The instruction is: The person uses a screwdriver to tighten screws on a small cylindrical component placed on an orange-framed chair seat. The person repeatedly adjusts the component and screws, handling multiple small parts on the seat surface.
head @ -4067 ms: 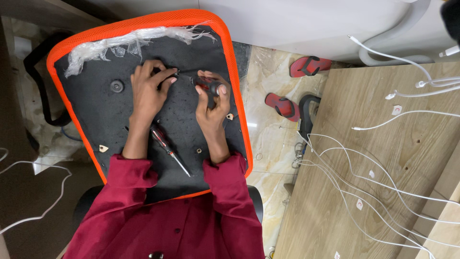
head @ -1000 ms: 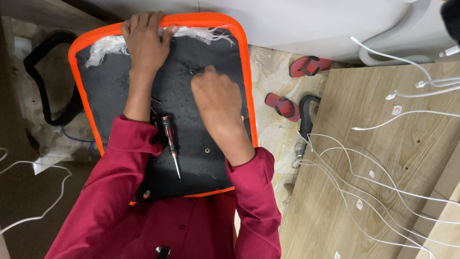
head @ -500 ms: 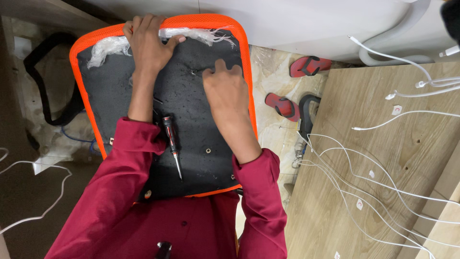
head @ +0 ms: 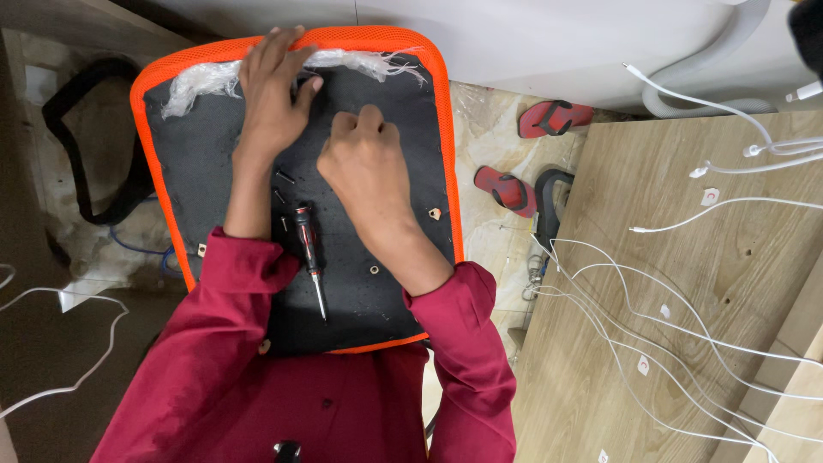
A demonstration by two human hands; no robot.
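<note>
Your left hand spreads flat to steady the seat panel; your right hand curls beside it, pinch unclear, screwdriver below

Upturned seat panel carries screwdriver, screws.

We counted one chair seat, one screwdriver, three loose black screws, and two red sandals.

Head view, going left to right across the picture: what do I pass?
Black strap → orange-rimmed seat panel → left hand → screwdriver → right hand → red sandals → wooden board with white cables.
</note>
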